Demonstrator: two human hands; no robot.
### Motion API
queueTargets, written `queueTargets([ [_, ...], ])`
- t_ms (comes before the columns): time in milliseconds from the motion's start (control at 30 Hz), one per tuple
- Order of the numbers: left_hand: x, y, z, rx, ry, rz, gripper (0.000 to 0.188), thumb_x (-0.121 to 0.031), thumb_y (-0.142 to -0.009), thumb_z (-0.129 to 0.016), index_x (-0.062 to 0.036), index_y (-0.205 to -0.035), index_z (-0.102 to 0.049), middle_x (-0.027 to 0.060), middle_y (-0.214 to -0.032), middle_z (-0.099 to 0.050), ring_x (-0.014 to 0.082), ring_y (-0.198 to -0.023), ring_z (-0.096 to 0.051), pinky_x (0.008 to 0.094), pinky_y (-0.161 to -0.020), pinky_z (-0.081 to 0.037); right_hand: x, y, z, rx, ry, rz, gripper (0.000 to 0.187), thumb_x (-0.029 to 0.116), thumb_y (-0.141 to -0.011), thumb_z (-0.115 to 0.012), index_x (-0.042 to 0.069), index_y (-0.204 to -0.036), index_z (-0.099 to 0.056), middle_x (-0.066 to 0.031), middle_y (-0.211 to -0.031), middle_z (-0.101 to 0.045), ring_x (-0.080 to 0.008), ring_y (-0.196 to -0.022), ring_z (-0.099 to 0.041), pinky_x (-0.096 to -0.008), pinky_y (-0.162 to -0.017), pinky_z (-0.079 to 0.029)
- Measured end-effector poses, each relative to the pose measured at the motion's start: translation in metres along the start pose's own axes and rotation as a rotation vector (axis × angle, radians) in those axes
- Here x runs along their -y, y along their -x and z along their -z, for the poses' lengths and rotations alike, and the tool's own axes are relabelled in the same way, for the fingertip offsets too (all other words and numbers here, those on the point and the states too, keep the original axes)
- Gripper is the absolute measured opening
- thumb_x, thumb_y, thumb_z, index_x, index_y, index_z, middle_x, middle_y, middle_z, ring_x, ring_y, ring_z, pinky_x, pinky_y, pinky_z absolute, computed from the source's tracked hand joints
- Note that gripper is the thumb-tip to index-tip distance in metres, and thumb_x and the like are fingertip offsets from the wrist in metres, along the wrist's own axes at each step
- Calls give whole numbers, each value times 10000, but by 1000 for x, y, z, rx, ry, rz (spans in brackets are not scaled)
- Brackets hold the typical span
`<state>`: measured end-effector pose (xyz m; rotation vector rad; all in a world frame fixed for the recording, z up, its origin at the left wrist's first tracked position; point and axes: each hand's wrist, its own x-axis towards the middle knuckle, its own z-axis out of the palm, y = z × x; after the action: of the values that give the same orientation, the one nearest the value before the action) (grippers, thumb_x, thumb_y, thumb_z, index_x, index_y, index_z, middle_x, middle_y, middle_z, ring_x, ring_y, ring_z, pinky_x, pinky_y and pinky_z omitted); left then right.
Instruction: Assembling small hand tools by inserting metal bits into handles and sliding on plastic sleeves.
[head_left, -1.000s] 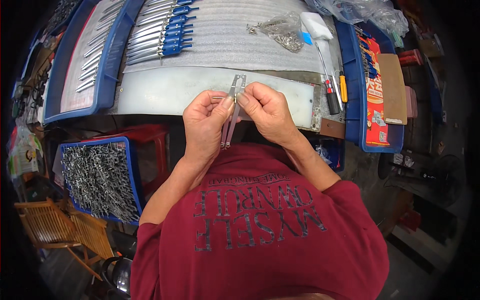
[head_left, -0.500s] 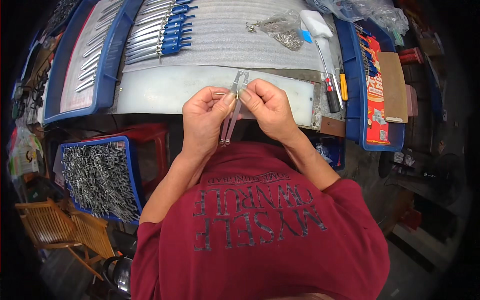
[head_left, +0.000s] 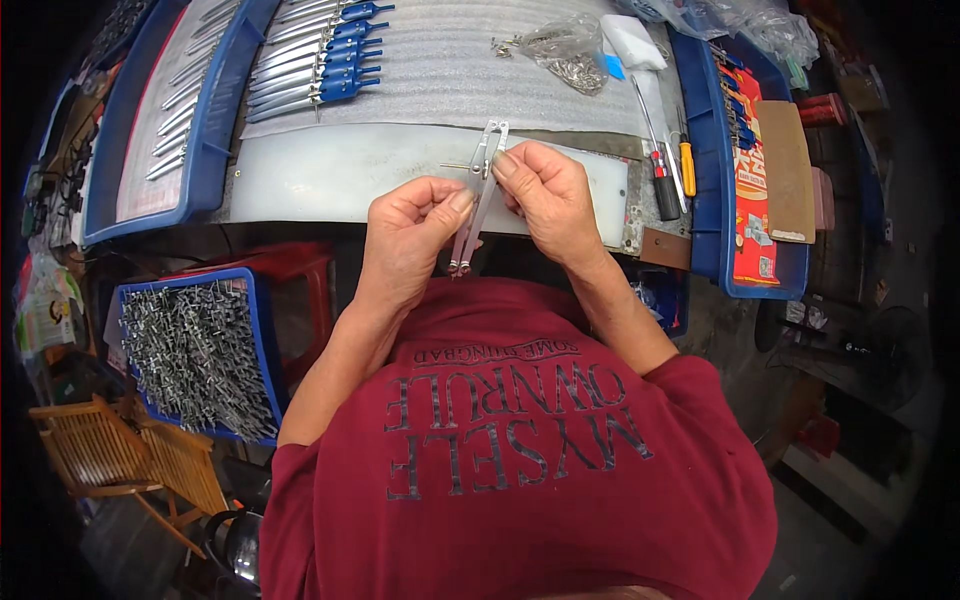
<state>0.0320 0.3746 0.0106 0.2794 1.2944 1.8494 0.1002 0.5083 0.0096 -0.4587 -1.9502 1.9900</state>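
Note:
Over the near edge of the bench, both hands hold a slim metal piece (head_left: 479,170) made of two long narrow arms. Its arms join at the far end and its near end hangs toward my shirt. A thin pin (head_left: 456,165) sticks out leftward from its upper part. My left hand (head_left: 408,235) pinches the left arm below the pin, between thumb and bent fingers. My right hand (head_left: 552,205) grips the right arm higher up, with the thumb on top. Behind the hands lies a white board (head_left: 330,175).
Silver, blue-ended tools (head_left: 345,85) lie in a row on the foam sheet (head_left: 440,75). A bag of small metal parts (head_left: 575,65) and screwdrivers (head_left: 686,165) are at right. Blue trays (head_left: 205,165) (head_left: 710,240) flank the bench. A bin of metal parts (head_left: 200,355) stands lower left.
The metal piece has shifted slightly away from my body and tilted. My right hand has moved up and right along it; my left thumb has slid off the pin, which now shows plainly.

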Motion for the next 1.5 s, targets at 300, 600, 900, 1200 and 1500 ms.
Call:
queueTargets([
  [300, 0, 2, -1, -18, -22, 18, 145, -118, -796, -543, 13, -857, -551, 42, -678, -555, 85, -538, -517, 238, -543, -488, 1, 3, 2, 30, -46, -62, 222, 235, -849, -485, 43, -750, -538, 36, -559, -439, -24, -482, -341, -165, -433, -272],
  [600, -3, -3, 0, -27, -35, 28, 155, -117, -795, -548, 30, -842, -554, 39, -664, -556, 72, -534, -516, 201, -491, -457, 0, -3, 2, 27, -26, -93, 220, 226, -845, -486, 38, -743, -538, 31, -564, -455, -26, -487, -359, -161, -443, -286],
  [900, -4, -7, 1, 0, -37, -6, 181, -121, -793, -550, 42, -872, -548, 51, -723, -559, 77, -555, -519, 230, -523, -489, 2, -7, 1, -6, -36, -75, 224, 217, -841, -492, 32, -725, -546, 28, -560, -458, -30, -480, -355, -161, -446, -292],
  [1200, -3, -7, 2, 20, -42, -38, 180, -119, -797, -545, 43, -876, -545, 52, -735, -559, 80, -569, -525, 234, -531, -494, 2, -5, -1, -14, -7, -65, 230, 222, -840, -493, 24, -738, -549, 27, -558, -459, -31, -480, -356, -160, -445, -293],
  [1500, -4, -3, -3, -34, -21, -8, 161, -119, -790, -551, 29, -854, -556, 30, -688, -550, 58, -505, -477, 227, -508, -486, 3, -4, 0, -4, -31, -79, 207, 217, -833, -508, 38, -733, -534, 26, -553, -459, -29, -474, -358, -161, -433, -284],
])
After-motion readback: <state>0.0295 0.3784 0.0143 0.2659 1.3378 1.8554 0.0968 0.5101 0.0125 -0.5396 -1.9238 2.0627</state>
